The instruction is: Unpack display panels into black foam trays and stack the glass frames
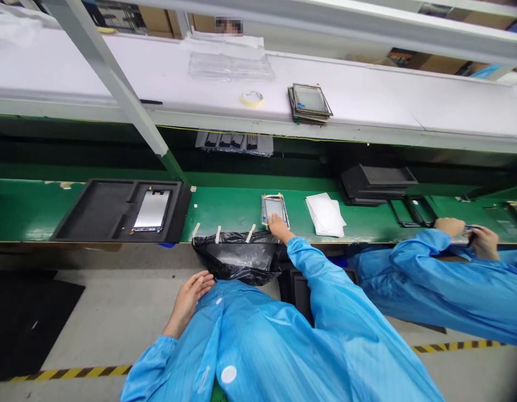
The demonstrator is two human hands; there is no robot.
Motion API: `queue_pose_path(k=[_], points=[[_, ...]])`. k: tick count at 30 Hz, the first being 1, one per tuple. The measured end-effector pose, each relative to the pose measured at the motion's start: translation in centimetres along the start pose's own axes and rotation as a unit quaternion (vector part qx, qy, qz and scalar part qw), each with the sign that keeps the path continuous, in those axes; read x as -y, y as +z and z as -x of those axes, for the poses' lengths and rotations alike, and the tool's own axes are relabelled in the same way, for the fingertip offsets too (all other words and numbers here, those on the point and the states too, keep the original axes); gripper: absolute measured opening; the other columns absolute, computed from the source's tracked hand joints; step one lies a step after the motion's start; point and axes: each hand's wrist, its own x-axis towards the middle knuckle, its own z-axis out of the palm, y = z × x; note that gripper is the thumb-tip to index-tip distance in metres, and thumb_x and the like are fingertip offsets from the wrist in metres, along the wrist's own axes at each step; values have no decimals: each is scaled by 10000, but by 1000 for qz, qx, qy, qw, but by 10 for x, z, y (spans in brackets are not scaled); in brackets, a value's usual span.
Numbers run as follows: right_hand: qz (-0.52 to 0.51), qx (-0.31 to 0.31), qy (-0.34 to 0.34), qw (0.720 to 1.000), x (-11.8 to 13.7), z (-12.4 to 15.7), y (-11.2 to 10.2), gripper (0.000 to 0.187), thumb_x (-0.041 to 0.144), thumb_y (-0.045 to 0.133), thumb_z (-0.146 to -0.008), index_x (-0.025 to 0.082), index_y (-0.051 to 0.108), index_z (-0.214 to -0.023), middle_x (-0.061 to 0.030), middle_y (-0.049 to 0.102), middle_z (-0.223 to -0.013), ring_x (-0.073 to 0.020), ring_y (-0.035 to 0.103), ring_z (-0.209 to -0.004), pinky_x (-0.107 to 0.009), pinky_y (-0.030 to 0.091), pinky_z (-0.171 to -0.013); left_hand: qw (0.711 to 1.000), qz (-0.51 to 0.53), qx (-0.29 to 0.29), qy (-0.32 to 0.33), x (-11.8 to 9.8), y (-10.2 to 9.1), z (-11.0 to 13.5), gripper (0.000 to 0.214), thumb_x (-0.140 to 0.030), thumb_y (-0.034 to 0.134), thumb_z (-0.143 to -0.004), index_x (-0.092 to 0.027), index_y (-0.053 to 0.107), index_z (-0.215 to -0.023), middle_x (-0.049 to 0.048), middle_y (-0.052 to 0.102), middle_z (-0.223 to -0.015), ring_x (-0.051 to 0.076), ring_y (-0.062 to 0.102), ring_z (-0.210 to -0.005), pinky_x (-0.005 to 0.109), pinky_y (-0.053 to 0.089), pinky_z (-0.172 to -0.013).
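My right hand [279, 228] reaches over the green bench, its fingers closed at the near edge of a thin glass panel [274, 205] with a pale frame. The panel lies flat, seemingly stacked on others, and small yellow tabs show at its far edge. Low by my body, my left hand [194, 293] holds nothing, its fingers stretched out and slightly apart. Close to it, a black plastic bag [242, 257] hangs from the bench edge by strips of pale tape. To the right of the panel is a pile of white sheets [325, 215].
A black foam tray [103, 209] holds a display module [152, 210] at left. On the upper shelf are a tape roll [252, 99] and stacked framed panels [311, 103]. Black trays [378, 181] stand right. A slanted post [111, 78] rises left. A co-worker's hands [468, 234] work at right.
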Motion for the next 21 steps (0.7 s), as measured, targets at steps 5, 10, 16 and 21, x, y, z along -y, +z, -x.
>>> queue_pose_path(k=[5, 10, 16, 21], points=[[-63, -135, 1, 989, 5, 22, -51, 525, 35, 351, -963, 58, 513, -1462, -236, 593, -1418, -284, 605, -1282, -422, 506, -1071, 995, 36, 81, -46, 2, 15, -9, 428, -368, 794, -805, -136, 671, -1143, 167, 767, -1117, 255, 751, -969, 379, 566, -904], [-108, -263, -195, 939, 96, 91, -57, 518, 26, 408, -955, 84, 526, -1456, -193, 570, -1462, -259, 501, -1402, -431, 441, -1155, 958, 162, 201, -126, -17, 67, -28, 495, -530, 515, -984, -158, 547, -1309, 196, 709, -1242, 314, 713, -1117, 530, 542, -992], [-175, -190, -307, 916, 176, 150, -54, 445, 328, 586, -1005, 149, 565, -1412, -166, 577, -1445, -292, 510, -1326, -449, 484, -1052, 947, 194, 228, -118, -14, 81, -39, 503, -373, 517, -1013, -261, 426, -1494, 124, 679, -1332, 250, 728, -1070, 420, 587, -912], [-315, -122, -324, 884, 168, 146, -65, 619, 561, 703, -888, 196, 577, -1372, -151, 566, -1365, -262, 507, -1239, -425, 458, -1032, 930, 179, 278, -158, -2, 63, -27, 494, -395, 513, -1010, -99, 557, -1403, 153, 757, -1117, 228, 751, -858, 366, 609, -831]])
